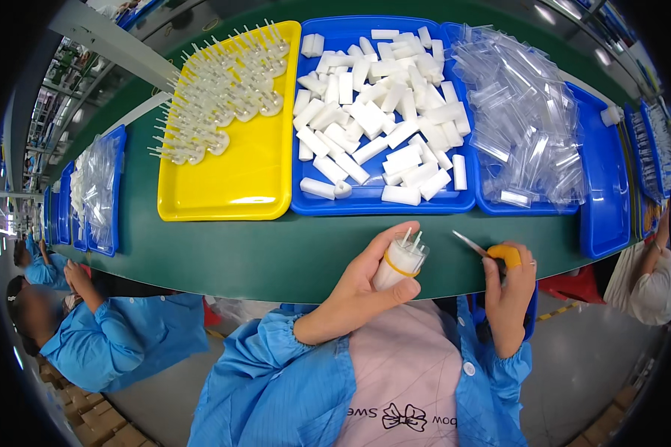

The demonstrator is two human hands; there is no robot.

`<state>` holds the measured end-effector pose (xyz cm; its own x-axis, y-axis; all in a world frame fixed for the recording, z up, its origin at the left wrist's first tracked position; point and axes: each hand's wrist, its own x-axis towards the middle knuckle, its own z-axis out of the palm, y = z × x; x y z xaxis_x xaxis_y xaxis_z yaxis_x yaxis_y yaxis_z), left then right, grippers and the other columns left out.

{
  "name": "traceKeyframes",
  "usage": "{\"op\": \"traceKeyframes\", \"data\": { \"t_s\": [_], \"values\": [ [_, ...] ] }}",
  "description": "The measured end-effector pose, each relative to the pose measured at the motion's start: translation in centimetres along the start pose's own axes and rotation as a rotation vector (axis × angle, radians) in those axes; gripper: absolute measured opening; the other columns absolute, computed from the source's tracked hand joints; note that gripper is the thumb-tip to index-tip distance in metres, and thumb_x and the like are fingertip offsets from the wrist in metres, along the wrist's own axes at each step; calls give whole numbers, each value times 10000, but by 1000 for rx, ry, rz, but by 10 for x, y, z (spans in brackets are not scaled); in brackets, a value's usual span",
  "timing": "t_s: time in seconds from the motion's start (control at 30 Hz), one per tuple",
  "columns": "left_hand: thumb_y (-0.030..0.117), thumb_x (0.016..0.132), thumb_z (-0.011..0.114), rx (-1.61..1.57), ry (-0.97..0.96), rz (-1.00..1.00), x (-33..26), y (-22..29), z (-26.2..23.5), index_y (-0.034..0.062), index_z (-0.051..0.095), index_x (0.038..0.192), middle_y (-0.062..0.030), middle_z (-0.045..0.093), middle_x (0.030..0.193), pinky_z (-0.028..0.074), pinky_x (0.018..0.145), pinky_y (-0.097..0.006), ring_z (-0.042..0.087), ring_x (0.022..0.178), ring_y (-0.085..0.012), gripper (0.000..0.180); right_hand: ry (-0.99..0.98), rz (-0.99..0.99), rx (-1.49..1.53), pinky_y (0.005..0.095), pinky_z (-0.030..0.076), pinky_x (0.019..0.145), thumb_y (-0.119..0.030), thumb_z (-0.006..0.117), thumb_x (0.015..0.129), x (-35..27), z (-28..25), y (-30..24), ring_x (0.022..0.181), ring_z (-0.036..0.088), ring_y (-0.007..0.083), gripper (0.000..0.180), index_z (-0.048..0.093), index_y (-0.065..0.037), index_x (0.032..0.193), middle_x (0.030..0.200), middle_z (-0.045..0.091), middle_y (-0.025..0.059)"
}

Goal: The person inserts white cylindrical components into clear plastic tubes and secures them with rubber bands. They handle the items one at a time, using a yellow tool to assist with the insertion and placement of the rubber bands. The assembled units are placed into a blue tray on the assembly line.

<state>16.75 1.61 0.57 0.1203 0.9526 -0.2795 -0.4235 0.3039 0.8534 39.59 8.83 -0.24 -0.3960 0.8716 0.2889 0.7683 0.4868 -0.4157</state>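
Note:
My left hand [369,279] is closed around a white cylindrical piece [400,267] in front of my chest. Thin pale prongs stick up from its top, a clear plastic edge shows around it, and a yellow band circles it. To its right, my right hand [511,287] grips a slim, pointed metal tool [470,243], its tip aimed up and left toward the piece but apart from it. A yellow cover [505,255] sits on a finger of that hand. The tool's rear end is hidden in the fingers.
Beyond my hands on the green table [224,257] stand a yellow tray [231,186] of pronged clear parts, a blue tray [358,201] of white blocks and another blue tray [533,207] of clear plastic pieces. Farther right is a blue tray [604,186]. A co-worker [119,335] sits at left.

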Motion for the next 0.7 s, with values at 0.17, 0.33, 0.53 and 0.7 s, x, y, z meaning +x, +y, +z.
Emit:
{"op": "traceKeyframes", "data": {
  "t_s": [0.17,0.33,0.53,0.7],
  "values": [
    [213,846,701,82,13,45,2,-4,-2,45,333,1413,-61,552,1123,432,861,-248,522,965,-98,696,69,348,642,250,438,632,-14,637,814,0,-8,-21,698,581,147,205,608,13,1014,804,586,79],
    [231,821,731,197,0,74,1,-1,-2,46,383,1385,-44,544,1139,409,891,-242,506,1023,-92,688,-14,199,676,286,458,647,-50,640,826,8,-4,-9,707,609,167,131,639,28,932,824,629,82],
    [221,817,732,334,-4,81,5,-6,-3,47,408,1369,-56,522,1185,392,924,-254,493,1063,-113,663,-22,257,733,274,476,671,-91,598,894,17,-1,-22,747,625,169,141,620,43,930,833,638,94],
    [255,805,742,423,-18,88,7,-9,-2,32,420,1354,-79,532,1191,395,928,-270,499,1072,-135,674,-113,332,1284,268,499,713,-100,558,929,29,1,-40,769,623,154,171,572,51,1008,861,629,111]
  ]
}}
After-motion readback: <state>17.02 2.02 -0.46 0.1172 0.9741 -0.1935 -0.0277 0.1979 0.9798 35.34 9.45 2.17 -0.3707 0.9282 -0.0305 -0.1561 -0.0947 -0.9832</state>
